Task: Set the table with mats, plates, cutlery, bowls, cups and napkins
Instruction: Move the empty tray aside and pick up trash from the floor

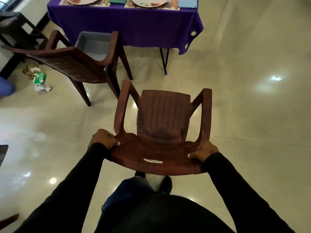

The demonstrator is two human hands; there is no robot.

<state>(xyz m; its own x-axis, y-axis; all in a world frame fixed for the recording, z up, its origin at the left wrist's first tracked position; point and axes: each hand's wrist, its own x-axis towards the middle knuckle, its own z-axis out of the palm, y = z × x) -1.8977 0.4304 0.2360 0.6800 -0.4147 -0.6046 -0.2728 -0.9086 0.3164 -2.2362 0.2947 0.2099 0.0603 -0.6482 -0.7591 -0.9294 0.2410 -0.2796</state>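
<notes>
Brown plastic filled the near middle of the view: an armchair [161, 132] gripped by its top rail, seat facing away toward the table. The left hand [102, 138] was closed over the rail's left corner, fingers curled around the edge, and the right hand [203, 151] was clamped the same way on the right corner, thumb lying along the top. Both arms wore black sleeves.

Far ahead stood the table [127, 26] under a purple cloth. At its far edge two patterned mats [175, 6] each carried a plate [149, 1], with a green napkin [117, 0] between them and a blue napkin [187, 2] at the right. A second brown chair [75, 64] stood at the table's near left, angled, with a grey tub [96, 44] on its seat. Crumpled wrappers [39, 79] lay on the pale tiled floor [252, 106] to the far left.
</notes>
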